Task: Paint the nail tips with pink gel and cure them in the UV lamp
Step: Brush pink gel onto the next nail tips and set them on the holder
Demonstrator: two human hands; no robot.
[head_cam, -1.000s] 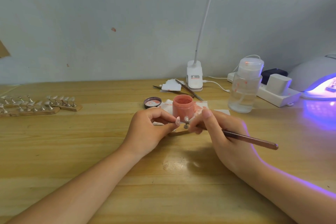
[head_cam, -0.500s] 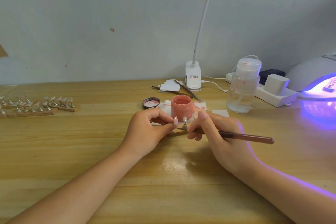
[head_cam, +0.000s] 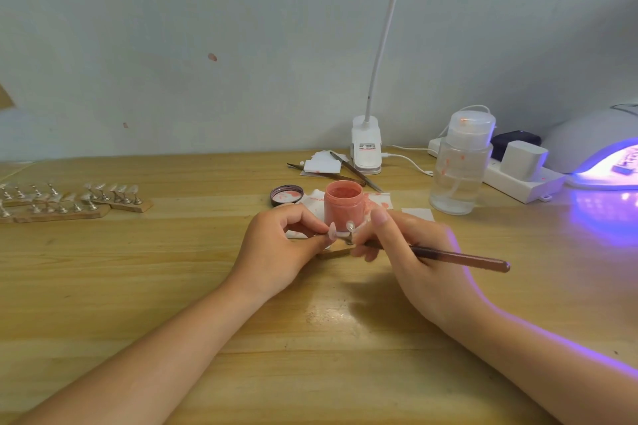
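Observation:
An open jar of pink gel (head_cam: 344, 204) stands on stained white paper at the middle of the wooden table. Just in front of it my left hand (head_cam: 279, 245) pinches a small metal stand with a nail tip (head_cam: 350, 228) on top. My right hand (head_cam: 411, 252) grips a brown brush (head_cam: 459, 257), its bristle end hidden by my fingers near that nail tip. A short wooden strip (head_cam: 333, 254) lies under the hands. The UV lamp (head_cam: 607, 155) glows purple at the far right, with something inside it.
Wooden strips holding several nail tips on metal stands (head_cam: 76, 200) lie at the far left. The jar's lid (head_cam: 286, 195) sits left of the jar. Behind are spare brushes (head_cam: 355, 172), a clip lamp base (head_cam: 366, 148), a clear pump bottle (head_cam: 461, 162) and a power strip (head_cam: 518, 176).
Both hands stay at the nail tip in front of the jar. The right hand and brush have shifted slightly, the brush handle lying a little flatter than a second ago.

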